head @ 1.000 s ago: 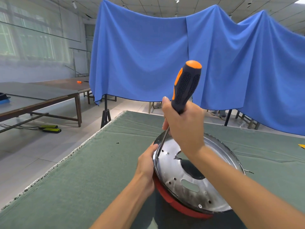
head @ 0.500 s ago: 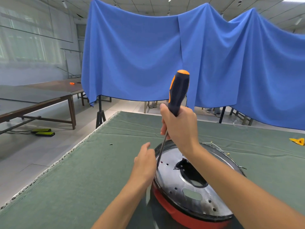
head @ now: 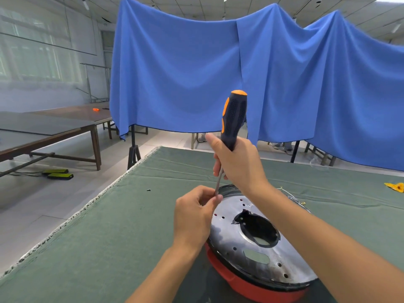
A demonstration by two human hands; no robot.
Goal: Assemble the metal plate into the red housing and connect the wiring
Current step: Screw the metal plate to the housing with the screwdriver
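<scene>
We find the right hand (head: 238, 162) raised above the work, forearm entering from 4 o'clock, fingers wrapped tightly round the lower part of the screwdriver (head: 232, 121) handle. The black and orange handle stands nearly upright, its cap toward 12 o'clock; the steel shaft runs down toward 7 o'clock and ends at the left hand.

The left hand (head: 194, 217) comes in from 6 o'clock, wrist bent, thumb and fingertips pressed together around the shaft's tip. Whether a screw sits between those fingertips we cannot tell; the spot is hidden by the fingers. This hand hovers just at the 10 o'clock edge of the metal plate (head: 269, 256).

The metal plate, round and shiny with a large dark central opening, an oblong slot and several small holes, lies seated on top of the red housing (head: 247, 285), tilted toward the camera. Only the housing's near rim shows, at 6 o'clock below the plate. What lies inside the housing is covered by the plate. Thin wiring (head: 293, 196) trails from behind the plate toward 2 o'clock, partly hidden by the right forearm.

The assembly rests on a table covered with green cloth (head: 109, 237). A small dark screw (head: 148, 190) lies on the cloth at 10 o'clock of the plate, well apart. A yellow object (head: 394, 186) lies at the 3 o'clock edge. A blue drape (head: 175, 73) hangs behind.
</scene>
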